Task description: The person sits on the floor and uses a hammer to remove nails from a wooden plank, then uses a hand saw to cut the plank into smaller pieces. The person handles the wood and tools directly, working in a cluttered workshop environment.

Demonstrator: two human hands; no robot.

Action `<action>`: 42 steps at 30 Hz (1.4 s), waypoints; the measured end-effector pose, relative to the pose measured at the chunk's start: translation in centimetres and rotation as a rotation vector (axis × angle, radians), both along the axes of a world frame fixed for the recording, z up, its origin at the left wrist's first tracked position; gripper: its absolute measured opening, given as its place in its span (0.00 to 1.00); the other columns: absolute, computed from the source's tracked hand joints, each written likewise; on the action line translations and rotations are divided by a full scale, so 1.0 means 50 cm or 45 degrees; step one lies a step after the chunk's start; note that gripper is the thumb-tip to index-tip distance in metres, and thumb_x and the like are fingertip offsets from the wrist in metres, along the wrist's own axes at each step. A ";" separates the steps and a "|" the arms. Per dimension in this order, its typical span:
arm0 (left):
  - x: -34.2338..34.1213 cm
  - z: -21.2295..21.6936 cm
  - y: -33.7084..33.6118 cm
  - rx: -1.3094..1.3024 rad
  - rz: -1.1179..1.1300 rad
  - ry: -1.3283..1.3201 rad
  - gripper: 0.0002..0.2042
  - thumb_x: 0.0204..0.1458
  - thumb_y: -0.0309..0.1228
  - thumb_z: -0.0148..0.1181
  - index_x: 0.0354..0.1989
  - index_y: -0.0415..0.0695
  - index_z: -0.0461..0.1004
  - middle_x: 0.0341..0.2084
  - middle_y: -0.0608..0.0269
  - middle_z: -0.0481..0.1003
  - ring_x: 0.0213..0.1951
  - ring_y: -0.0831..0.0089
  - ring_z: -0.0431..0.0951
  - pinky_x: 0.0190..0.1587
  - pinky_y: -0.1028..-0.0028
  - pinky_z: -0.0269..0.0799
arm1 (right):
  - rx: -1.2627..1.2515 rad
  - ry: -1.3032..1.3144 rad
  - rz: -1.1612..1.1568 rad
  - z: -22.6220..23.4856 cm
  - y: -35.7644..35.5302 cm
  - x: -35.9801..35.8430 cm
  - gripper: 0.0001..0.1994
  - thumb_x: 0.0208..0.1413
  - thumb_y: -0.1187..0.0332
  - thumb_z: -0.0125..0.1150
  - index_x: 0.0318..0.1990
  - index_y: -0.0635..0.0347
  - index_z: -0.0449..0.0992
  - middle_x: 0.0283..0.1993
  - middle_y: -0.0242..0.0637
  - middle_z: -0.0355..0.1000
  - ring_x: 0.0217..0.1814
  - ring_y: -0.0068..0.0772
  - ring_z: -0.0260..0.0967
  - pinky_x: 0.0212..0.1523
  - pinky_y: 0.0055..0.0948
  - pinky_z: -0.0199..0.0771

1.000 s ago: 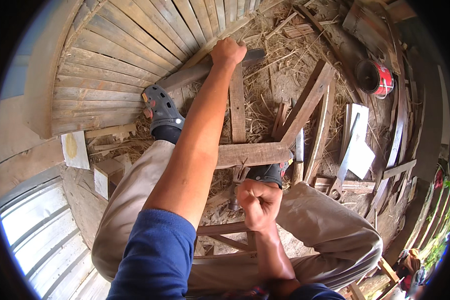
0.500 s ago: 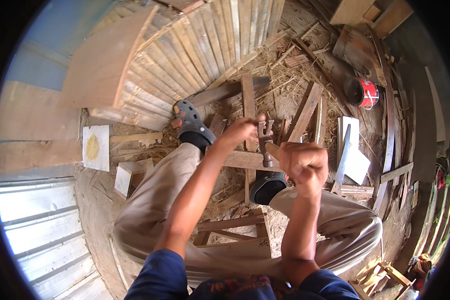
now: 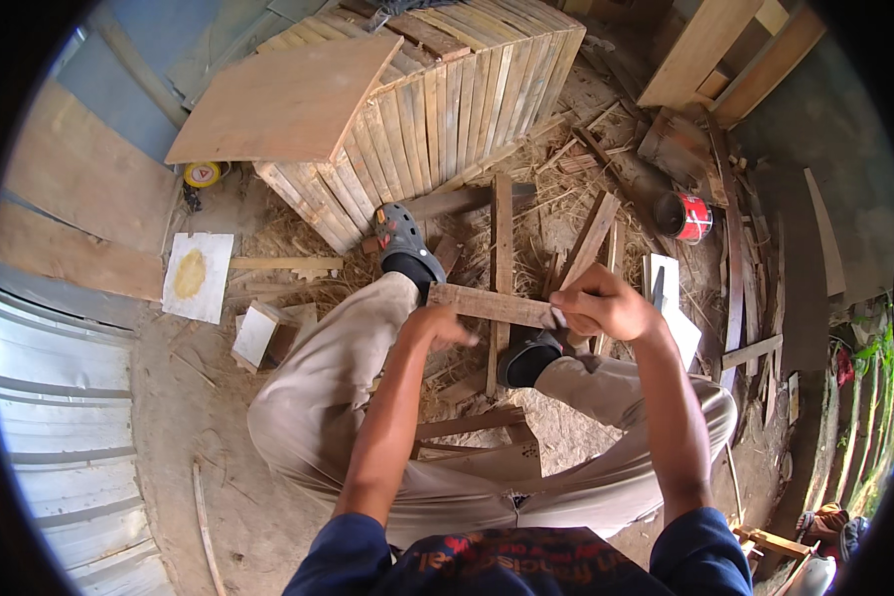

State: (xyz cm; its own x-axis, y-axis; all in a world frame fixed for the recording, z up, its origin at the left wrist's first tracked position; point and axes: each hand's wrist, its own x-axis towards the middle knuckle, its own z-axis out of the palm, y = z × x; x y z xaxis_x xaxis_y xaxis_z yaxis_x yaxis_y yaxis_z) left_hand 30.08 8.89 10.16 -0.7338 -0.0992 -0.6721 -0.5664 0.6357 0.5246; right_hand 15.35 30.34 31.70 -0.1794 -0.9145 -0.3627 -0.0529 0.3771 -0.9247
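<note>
A short wooden board (image 3: 492, 306) lies crosswise over a longer wooden strip (image 3: 503, 233) between my feet. My right hand (image 3: 611, 306) is closed at the board's right end, thumb and fingers pinched there. Beside the left end, my left hand (image 3: 435, 326) has its fingers stretched to the right, slightly blurred, with nothing seen in them. Grey clogs are on my feet: the left clog (image 3: 404, 238) is beyond the board's left end, the right clog (image 3: 528, 358) below its right end. The hammer does not show now.
A slatted wooden crate (image 3: 437, 129) with a plywood sheet (image 3: 288, 99) on it stands ahead. A red can (image 3: 685, 217), a handsaw (image 3: 659, 288) by white panels (image 3: 681, 338), and scrap wood lie to the right. Near my lap is a small wooden frame (image 3: 477, 422).
The hammer has left my right hand, which now pinches the board's end. My left hand has moved from the hammer's head back to the board's left end. The view has shifted, showing more crate.
</note>
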 end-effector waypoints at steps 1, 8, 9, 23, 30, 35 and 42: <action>0.019 -0.019 0.009 -0.095 -0.007 0.019 0.25 0.52 0.52 0.63 0.37 0.36 0.79 0.28 0.52 0.81 0.33 0.61 0.83 0.36 0.63 0.76 | -0.004 0.042 0.016 0.010 0.011 0.005 0.24 0.65 0.61 0.54 0.15 0.62 0.67 0.12 0.25 0.57 0.15 0.19 0.50 0.19 0.29 0.49; -0.004 -0.118 0.060 -0.296 0.450 0.751 0.21 0.52 0.50 0.63 0.41 0.43 0.74 0.47 0.46 0.76 0.48 0.46 0.76 0.42 0.54 0.72 | 0.238 0.540 -0.044 0.085 0.127 0.066 0.23 0.61 0.57 0.56 0.18 0.64 0.73 0.13 0.28 0.63 0.17 0.20 0.57 0.21 0.30 0.55; -0.010 -0.132 0.069 -0.363 0.405 0.931 0.22 0.52 0.51 0.62 0.41 0.43 0.74 0.48 0.47 0.75 0.48 0.46 0.76 0.41 0.53 0.72 | 0.272 0.553 -0.067 0.089 0.143 0.073 0.23 0.61 0.57 0.56 0.18 0.65 0.74 0.13 0.29 0.64 0.17 0.21 0.57 0.21 0.31 0.56; -0.067 -0.303 0.341 -0.344 1.204 0.602 0.43 0.44 0.51 0.71 0.58 0.30 0.58 0.46 0.40 0.71 0.50 0.47 0.75 0.52 0.54 0.71 | -0.123 0.020 -0.908 -0.061 0.164 0.055 0.27 0.67 0.58 0.53 0.14 0.58 0.63 0.11 0.26 0.55 0.14 0.17 0.50 0.16 0.25 0.49; -0.079 -0.354 0.285 0.027 0.887 0.116 0.54 0.41 0.46 0.72 0.70 0.29 0.45 0.63 0.34 0.61 0.61 0.46 0.68 0.61 0.54 0.65 | -0.211 0.006 -0.978 -0.057 0.192 0.038 0.26 0.66 0.56 0.55 0.15 0.60 0.65 0.13 0.26 0.58 0.15 0.16 0.52 0.16 0.25 0.51; -0.052 -0.336 0.261 0.217 0.936 0.056 0.46 0.41 0.41 0.69 0.66 0.30 0.52 0.62 0.40 0.64 0.60 0.49 0.68 0.61 0.59 0.64 | -0.091 0.034 -1.062 -0.065 0.208 0.032 0.26 0.65 0.54 0.56 0.16 0.60 0.66 0.13 0.25 0.57 0.14 0.15 0.51 0.14 0.25 0.50; -0.002 -0.340 0.253 0.919 1.348 0.156 0.32 0.53 0.42 0.62 0.63 0.35 0.64 0.60 0.49 0.68 0.59 0.55 0.68 0.61 0.62 0.61 | -0.043 0.216 -1.057 -0.058 0.212 0.035 0.28 0.65 0.53 0.56 0.16 0.62 0.66 0.13 0.25 0.59 0.14 0.15 0.51 0.15 0.25 0.51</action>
State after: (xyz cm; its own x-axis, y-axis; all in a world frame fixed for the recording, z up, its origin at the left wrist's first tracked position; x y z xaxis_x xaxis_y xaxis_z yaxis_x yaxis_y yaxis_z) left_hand 30.01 21.56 -6.86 -0.5818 -0.3118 -0.7512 -0.5422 -0.5398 0.6439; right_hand 17.10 40.96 28.79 -0.8468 -0.4721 -0.2448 0.0896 0.3272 -0.9407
